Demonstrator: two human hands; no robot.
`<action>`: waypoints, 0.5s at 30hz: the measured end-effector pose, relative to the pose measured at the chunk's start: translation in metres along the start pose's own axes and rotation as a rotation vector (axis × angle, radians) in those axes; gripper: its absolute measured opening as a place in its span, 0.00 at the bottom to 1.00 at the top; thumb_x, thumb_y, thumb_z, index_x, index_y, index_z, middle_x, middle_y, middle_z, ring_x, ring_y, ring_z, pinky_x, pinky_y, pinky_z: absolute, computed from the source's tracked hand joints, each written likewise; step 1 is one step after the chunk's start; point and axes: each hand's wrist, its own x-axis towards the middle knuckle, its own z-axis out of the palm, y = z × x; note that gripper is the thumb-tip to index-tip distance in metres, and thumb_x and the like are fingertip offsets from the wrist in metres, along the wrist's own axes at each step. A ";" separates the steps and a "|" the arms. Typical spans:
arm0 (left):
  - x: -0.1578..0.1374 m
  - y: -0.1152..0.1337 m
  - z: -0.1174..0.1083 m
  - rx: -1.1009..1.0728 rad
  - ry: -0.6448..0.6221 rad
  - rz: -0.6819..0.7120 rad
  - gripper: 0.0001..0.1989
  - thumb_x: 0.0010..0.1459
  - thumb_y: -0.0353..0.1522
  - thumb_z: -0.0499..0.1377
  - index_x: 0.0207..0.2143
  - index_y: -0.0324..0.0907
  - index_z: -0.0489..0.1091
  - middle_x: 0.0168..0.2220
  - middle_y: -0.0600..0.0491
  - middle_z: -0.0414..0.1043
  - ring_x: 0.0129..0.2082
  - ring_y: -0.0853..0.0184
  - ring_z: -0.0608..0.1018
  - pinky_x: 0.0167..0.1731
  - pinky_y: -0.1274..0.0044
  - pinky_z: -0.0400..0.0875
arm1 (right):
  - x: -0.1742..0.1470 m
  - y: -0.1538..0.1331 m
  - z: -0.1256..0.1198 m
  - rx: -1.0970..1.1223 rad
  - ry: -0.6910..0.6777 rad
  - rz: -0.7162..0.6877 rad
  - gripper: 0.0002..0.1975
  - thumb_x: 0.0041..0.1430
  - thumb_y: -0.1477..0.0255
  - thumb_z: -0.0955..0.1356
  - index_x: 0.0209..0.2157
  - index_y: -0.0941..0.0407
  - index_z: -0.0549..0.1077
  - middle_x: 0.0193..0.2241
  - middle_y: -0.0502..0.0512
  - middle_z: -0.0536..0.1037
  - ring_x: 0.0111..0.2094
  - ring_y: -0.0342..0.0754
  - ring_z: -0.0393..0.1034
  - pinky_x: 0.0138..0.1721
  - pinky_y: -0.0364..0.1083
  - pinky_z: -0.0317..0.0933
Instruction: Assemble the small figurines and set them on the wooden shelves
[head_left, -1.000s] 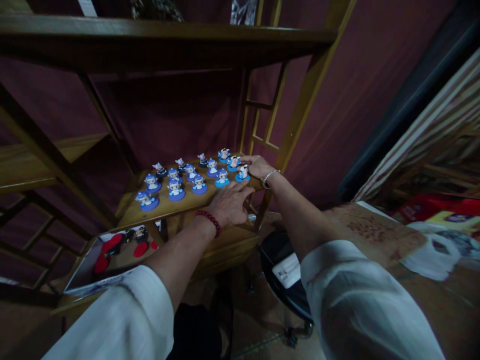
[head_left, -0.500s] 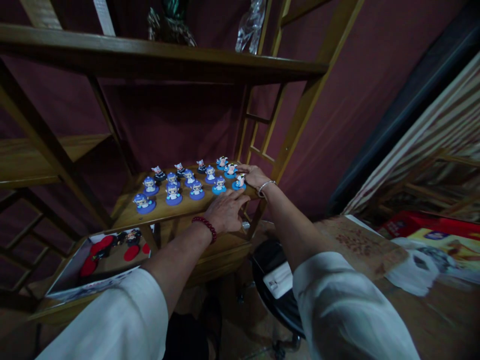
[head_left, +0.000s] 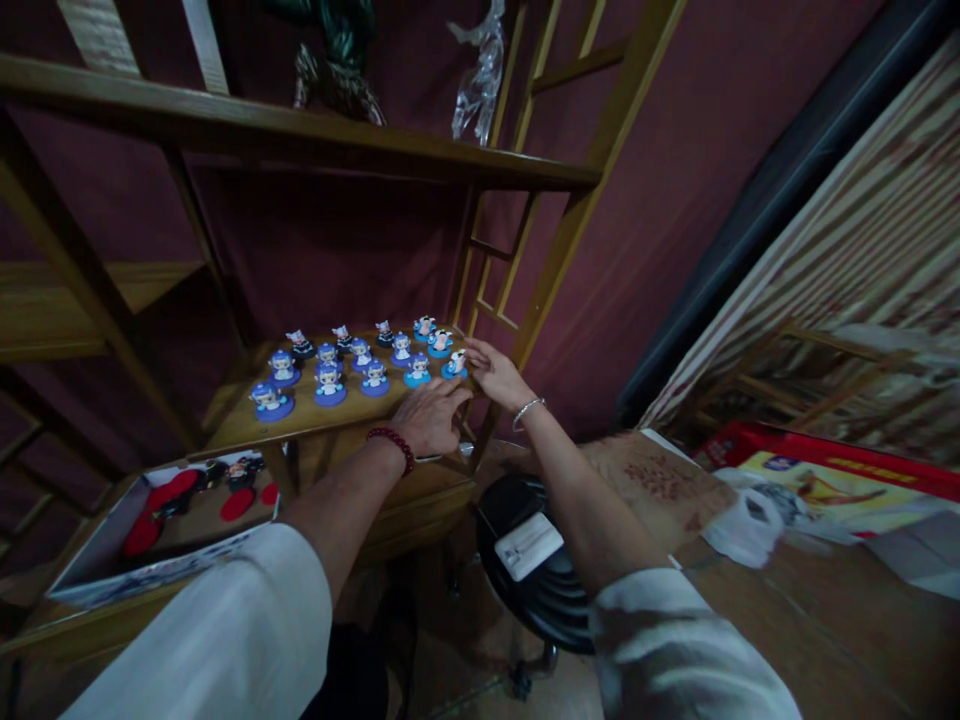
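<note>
Only the view shifts; the end figurine point(head_left: 455, 365) keeps its place on the shelf point(head_left: 234, 402), layout unchanged: one o'clock from the left hand point(head_left: 429, 416), nine from the right hand point(head_left: 500, 378). Whether either grips, I cannot tell.

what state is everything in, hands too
left hand, fingers bent, at the shelf's front edge, grip unclear
right hand, beside the front right figurine, contact unclear
purple-based figurines, standing upright
dark-based figurines, upright, behind them
white-sided box, open, red pieces inside
black stool, upright, bearing a white item
plastic bag, crumpled
</note>
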 end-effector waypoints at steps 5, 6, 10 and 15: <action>-0.001 0.002 0.000 -0.015 0.033 0.013 0.23 0.44 0.28 0.54 0.47 0.40 0.62 0.54 0.47 0.60 0.52 0.60 0.63 0.51 0.68 0.60 | -0.010 -0.007 0.000 -0.063 -0.076 -0.004 0.29 0.44 0.82 0.64 0.51 0.54 0.63 0.44 0.53 0.72 0.47 0.44 0.67 0.54 0.49 0.57; -0.001 0.003 0.000 -0.017 0.036 0.007 0.23 0.44 0.28 0.54 0.47 0.40 0.62 0.54 0.47 0.60 0.52 0.60 0.63 0.51 0.68 0.60 | -0.010 -0.007 0.000 -0.076 -0.076 -0.014 0.29 0.44 0.81 0.65 0.51 0.54 0.63 0.43 0.53 0.73 0.47 0.44 0.67 0.54 0.49 0.57; -0.001 0.004 -0.001 -0.024 0.057 -0.019 0.23 0.45 0.27 0.54 0.47 0.42 0.62 0.54 0.50 0.59 0.50 0.61 0.64 0.50 0.68 0.61 | -0.008 -0.004 -0.001 -0.068 -0.085 -0.032 0.29 0.44 0.80 0.66 0.51 0.52 0.63 0.42 0.51 0.73 0.46 0.43 0.67 0.55 0.48 0.56; -0.001 0.005 -0.001 -0.041 0.079 -0.004 0.24 0.44 0.27 0.54 0.47 0.42 0.62 0.53 0.48 0.59 0.50 0.61 0.65 0.50 0.69 0.61 | -0.007 0.000 -0.004 -0.026 -0.093 -0.009 0.28 0.43 0.79 0.67 0.49 0.53 0.64 0.40 0.52 0.74 0.44 0.43 0.68 0.52 0.47 0.59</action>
